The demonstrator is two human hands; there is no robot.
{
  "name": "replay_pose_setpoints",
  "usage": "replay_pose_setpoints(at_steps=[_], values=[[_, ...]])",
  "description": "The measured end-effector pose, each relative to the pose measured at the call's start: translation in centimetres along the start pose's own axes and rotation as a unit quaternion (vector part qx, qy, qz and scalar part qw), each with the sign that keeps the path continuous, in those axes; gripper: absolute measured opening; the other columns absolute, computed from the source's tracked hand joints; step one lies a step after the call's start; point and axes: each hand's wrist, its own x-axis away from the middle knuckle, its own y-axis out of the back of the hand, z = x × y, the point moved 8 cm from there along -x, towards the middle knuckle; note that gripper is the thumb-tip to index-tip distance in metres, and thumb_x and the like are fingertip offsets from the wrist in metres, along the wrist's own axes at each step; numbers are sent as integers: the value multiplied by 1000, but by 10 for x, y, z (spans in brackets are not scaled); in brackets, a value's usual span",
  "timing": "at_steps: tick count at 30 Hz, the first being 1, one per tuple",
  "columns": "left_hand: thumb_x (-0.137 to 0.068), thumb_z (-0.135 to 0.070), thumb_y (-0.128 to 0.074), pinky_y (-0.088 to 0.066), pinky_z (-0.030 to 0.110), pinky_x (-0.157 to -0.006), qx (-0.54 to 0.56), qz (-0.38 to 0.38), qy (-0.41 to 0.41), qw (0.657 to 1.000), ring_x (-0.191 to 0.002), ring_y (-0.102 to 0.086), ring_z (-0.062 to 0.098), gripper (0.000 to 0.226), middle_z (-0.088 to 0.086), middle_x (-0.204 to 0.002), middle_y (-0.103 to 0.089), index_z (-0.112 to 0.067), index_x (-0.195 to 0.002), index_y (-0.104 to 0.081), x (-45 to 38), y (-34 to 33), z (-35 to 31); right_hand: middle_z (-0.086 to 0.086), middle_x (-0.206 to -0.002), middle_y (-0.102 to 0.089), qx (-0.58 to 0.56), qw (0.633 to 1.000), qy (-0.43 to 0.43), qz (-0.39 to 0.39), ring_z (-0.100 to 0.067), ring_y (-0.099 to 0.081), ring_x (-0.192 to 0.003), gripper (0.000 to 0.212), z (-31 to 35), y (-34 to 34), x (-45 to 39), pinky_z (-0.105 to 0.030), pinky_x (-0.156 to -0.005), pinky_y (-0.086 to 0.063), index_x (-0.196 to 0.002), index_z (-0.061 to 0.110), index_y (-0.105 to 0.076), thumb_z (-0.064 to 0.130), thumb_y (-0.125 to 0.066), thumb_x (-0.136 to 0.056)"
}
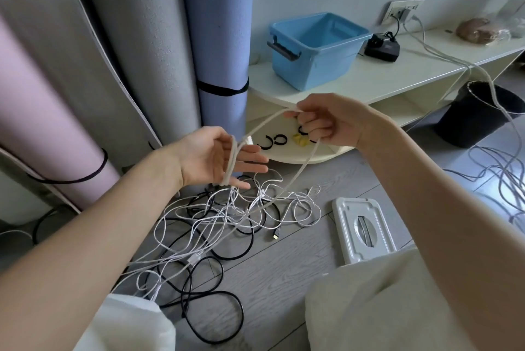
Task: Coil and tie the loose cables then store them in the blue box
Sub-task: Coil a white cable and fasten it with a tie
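From the head camera, the left hand [220, 156] is lying palm-up with its fingers held out straight, and a white cable [271, 121] is looping a few turns around those fingers, its white plug end showing just above them. The right hand [326, 120] is curling its fingers around the same cable, pinching it near the thumb, so the strand is stretching between the two hands and trailing down from the right fist. Below the hands, a tangle of white and black cables [216, 225] is sprawling over the grey wooden floor [284, 279], one black cable ending in a small plug beside a white lid [362, 230] lying flat. The blue box [315, 48] is sitting open and upright on the top of a cream shelf unit [397, 77], well apart from the hands. On the lower shelf, several black ties [274, 141] are lying behind the hands. Rolled mats [159, 46] are leaning against the wall on the left.
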Motion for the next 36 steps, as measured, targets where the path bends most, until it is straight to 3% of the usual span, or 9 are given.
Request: replay_pose_setpoints(at_steps=[3, 7, 10, 16, 22, 26, 28, 32, 36], values=[[-92, -14, -20, -35, 59, -95, 41, -42, -35, 998, -79, -72, 30, 46, 23, -90, -70, 8, -92, -60, 0, 6, -10, 6, -55, -40, 45, 992, 35, 112, 0, -23, -30, 24, 3, -36, 12, -12, -35, -9, -97, 3, -61, 14, -41, -90], [-95, -10, -21, -34, 60, -90, 160, -75, -130, 976, -58, -69, 31, 54, 18, -65, -68, 2, -57, -58, 0, 12, -38, -2, -65, -54, 121, 967, 14, 223, 2, -24, -32, 39, -14, -67, 23, -10, -33, -15, -126, 11, -51, 6, -39, -89], [-101, -19, -21, -51, 46, -76, 166, -53, -193, 965, -67, -71, 26, 49, 21, -73, -70, 7, -81, -57, 4, 11, -54, -7, -64, -59, 198, 942, -17, 270, 1, -23, -30, 47, -31, -75, 24, -14, -35, -13, -139, 30, -35, 7, -31, -98], [-98, -18, -34, -60, 31, -64, 212, 66, -231, 947, -65, -70, 20, 36, 19, -81, -70, -1, -75, -56, 18, -30, -64, -3, -51, -55, 364, 890, -89, 261, -3, -22, -30, 32, -62, -75, 15, -14, -35, -19, -116, 19, -60, 25, -32, -102], [-96, -23, -34, -25, 10, -29, 67, 279, -15, 958, -27, -28, 4, 46, 2, -57, -55, 13, -111, -57, 32, -70, -30, -1, -43, -28, 487, 872, -5, 50, -15, -21, -43, 49, -41, -43, -7, -23, -46, -30, -53, 16, -42, 49, -58, -85], [-95, -29, -29, -8, 18, -34, -161, 213, 32, 963, -24, -16, 2, 52, -9, -37, -35, 3, -90, -69, 35, -53, -7, -26, -57, -41, 397, 913, 72, -63, -13, -26, -42, 24, -2, -9, -5, -21, -43, -30, -72, 0, -58, 21, -68, -80], [-99, -26, -23, -4, 20, -41, -226, 168, 47, 958, -23, -22, 1, 56, -2, -36, -46, 2, -85, -69, 35, -43, 0, -8, -42, -30, 300, 945, 93, -87, -10, -17, -36, 41, 11, 8, -1, -18, -38, -20, -52, 10, -44, 27, -68, -82], [-100, -20, -28, -16, 9, -26, -155, 48, 61, 985, -26, -31, 1, 42, 13, -65, -67, 12, -99, -56, 20, -17, 0, 9, -36, -25, 115, 979, 126, -114, -6, -16, -32, 52, 26, 23, 7, -18, -37, -10, -47, 21, -31, 25, -51, -95], [-98, -13, -31, -38, 11, -34, -53, -7, -13, 999, -39, -52, 5, 27, 17, -83, -72, 5, -99, -51, 10, 2, -17, 10, -41, -29, 38, 990, 133, 8, -1, -19, -31, 37, 30, -6, 13, -15, -34, -11, -65, 13, -53, 22, -38, -97]])
